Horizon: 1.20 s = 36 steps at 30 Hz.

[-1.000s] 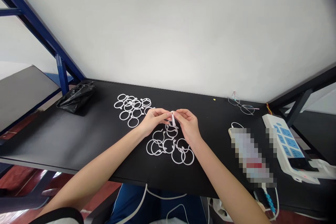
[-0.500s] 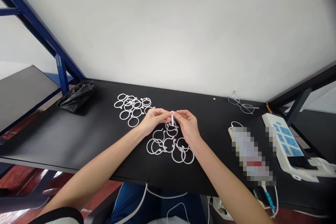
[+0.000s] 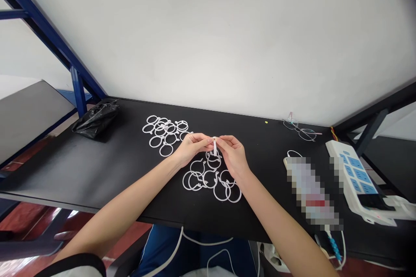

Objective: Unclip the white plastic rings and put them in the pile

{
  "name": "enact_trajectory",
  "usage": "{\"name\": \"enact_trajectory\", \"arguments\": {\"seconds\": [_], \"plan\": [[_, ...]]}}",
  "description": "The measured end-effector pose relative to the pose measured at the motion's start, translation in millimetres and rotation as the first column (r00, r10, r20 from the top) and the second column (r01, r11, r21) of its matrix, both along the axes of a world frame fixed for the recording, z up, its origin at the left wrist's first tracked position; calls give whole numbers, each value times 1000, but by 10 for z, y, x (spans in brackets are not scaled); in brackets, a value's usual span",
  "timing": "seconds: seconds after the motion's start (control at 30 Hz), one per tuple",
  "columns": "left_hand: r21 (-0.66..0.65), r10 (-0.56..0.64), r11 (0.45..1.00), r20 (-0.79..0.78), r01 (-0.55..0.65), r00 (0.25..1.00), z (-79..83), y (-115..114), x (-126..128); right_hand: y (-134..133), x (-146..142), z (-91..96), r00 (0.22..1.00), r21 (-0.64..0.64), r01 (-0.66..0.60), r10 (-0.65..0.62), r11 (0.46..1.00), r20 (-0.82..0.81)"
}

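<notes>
My left hand (image 3: 192, 147) and my right hand (image 3: 234, 156) meet above the middle of the black table, fingers pinched. Between the fingertips they hold a white plastic ring (image 3: 215, 148), seen nearly edge-on, its top hidden by the fingers. Below and in front of my hands lies a loose group of similar white rings (image 3: 222, 199), several with a visible gap at their tabs. Beyond my left hand, another cluster of white rings (image 3: 166, 150) overlaps on the table; many there look like closed loops with small tabs.
A crumpled black plastic bag (image 3: 97, 120) sits at the table's left end. To the right are eyeglasses (image 3: 307, 134), a phone (image 3: 312, 190) blurred out and plugged into a cable, and a white power strip (image 3: 354, 177) with blue sockets. A pale wall (image 3: 208, 43) rises behind the table.
The view has shifted very slightly. Both hands keep the same pinch on the ring, with no other visible movement.
</notes>
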<state>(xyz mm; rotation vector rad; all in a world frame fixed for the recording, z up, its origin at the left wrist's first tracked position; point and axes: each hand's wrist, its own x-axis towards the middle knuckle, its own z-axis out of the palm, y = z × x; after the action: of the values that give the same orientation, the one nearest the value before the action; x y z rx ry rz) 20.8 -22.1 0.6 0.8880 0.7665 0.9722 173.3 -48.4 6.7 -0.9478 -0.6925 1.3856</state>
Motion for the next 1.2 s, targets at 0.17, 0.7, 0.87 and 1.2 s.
{"name": "enact_trajectory", "arguments": {"seconds": [0.17, 0.7, 0.87, 1.2], "plan": [[-12, 2, 1000, -2, -2, 1000, -5, 2, 9, 18, 13, 0, 1000, 20, -12, 12, 1000, 1], [14, -57, 998, -9, 57, 998, -28, 4, -2, 30, 18, -2, 1000, 2, 5, -5, 1000, 20], [38, -81, 996, -26, 82, 996, -16, 8, -3, 19, 5, 14, 999, -18, 4, -4, 1000, 35], [27, -16, 999, -30, 17, 999, 10, 4, 9, 3, 11, 24, 993, 49, -10, 4, 999, 119]]}}
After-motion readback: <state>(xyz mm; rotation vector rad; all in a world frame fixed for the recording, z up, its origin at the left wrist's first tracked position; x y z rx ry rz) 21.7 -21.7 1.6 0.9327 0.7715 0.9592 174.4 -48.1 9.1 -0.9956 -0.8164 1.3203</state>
